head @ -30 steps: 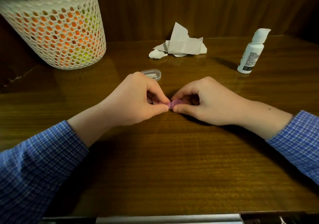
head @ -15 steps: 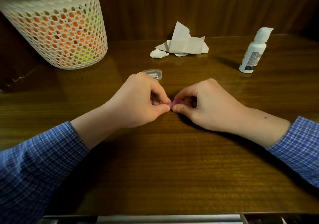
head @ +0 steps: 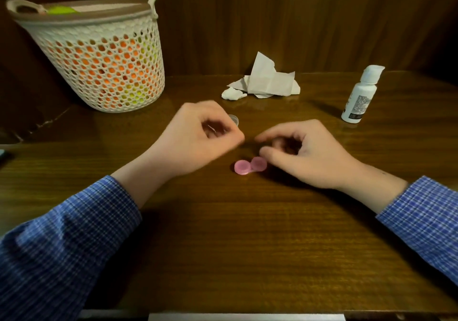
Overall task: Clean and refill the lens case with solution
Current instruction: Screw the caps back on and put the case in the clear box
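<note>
Where the table (head: pixel 247 246) lies nearest, two blue checked sleeves (head: pixel 62 241) come in from the left and right edges. Past them, near the middle, a pink lens case (head: pixel 249 166) lies flat on the wood with both round caps on. The right hand (head: pixel 307 154) hangs just right of it, fingers loosely curled and holding nothing; its thumb tip is at the case's right cap, though whether it touches cannot be told. The left hand (head: pixel 198 140) is up and to the left of the case, apart from it, blurred, its fingers curled in toward the palm; a small pale glint shows inside the curl, and whether anything is held there cannot be told. Just behind that hand a small clear lid (head: pixel 235 119) peeps out on the table. Farther back in the middle lies a crumpled white tissue (head: pixel 265 81). To the far right a white bottle (head: pixel 359 95) stands upright with its cap on. At the far left stands a white mesh basket (head: pixel 104 55), orange and yellow-green showing through its holes. A dark wood panel wall (head: pixel 272 18) closes the back.
</note>
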### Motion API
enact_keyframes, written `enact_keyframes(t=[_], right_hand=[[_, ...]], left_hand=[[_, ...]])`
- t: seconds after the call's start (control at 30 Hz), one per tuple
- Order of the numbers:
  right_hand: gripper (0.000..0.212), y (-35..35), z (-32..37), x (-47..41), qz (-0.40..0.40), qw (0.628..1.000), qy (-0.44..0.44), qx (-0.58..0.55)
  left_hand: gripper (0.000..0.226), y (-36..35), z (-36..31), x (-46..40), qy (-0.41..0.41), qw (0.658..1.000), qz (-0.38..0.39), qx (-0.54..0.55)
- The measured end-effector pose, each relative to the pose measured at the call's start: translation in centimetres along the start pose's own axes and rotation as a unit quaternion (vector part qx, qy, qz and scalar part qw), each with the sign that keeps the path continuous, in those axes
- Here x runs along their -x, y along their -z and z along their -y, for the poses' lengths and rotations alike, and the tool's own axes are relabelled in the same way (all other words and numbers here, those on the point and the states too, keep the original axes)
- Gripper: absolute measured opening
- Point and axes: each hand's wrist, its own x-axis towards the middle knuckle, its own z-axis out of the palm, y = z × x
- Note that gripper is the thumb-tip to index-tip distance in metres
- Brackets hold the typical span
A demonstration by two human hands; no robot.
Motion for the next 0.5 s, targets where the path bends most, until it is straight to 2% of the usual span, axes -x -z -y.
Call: enact_keyframes(t=[0.07, 0.1, 0.17, 0.27, 0.37, 0.5], right_hand=[[0.019, 0.1, -0.2, -1.3, -0.071, 0.997, -0.001, 0.001], [0.019, 0.0, -0.5, -2.3, -0.085, 0.996, -0.006, 0.02], [0.023, -0.5, -1.0, -4.8, -0.077, 0.994, -0.011, 0.076], [0.031, -1.9, -1.3, -7.7, -0.039, 0.987, 0.044, 0.151], [0.031, -3.1, -1.3, -8.8, 0.011, 0.979, 0.103, 0.174], [0.028, -3.2, -1.4, -8.8, 0.017, 0.974, 0.135, 0.181]], left_hand=[[0.017, 0.6, 1.4, -0.7, 0.052, 0.993, -0.107, -0.015], [0.026, 0.9, 2.2, -1.0, 0.082, 0.988, -0.127, -0.045], [0.049, 1.2, 3.7, -1.3, 0.124, 0.982, -0.093, -0.107], [0.076, 0.9, 4.6, -1.9, 0.154, 0.981, -0.004, -0.117], [0.079, 0.5, 4.8, -2.4, 0.131, 0.984, 0.02, -0.116], [0.064, 0.4, 4.8, -2.4, 0.109, 0.989, 0.012, -0.101]])
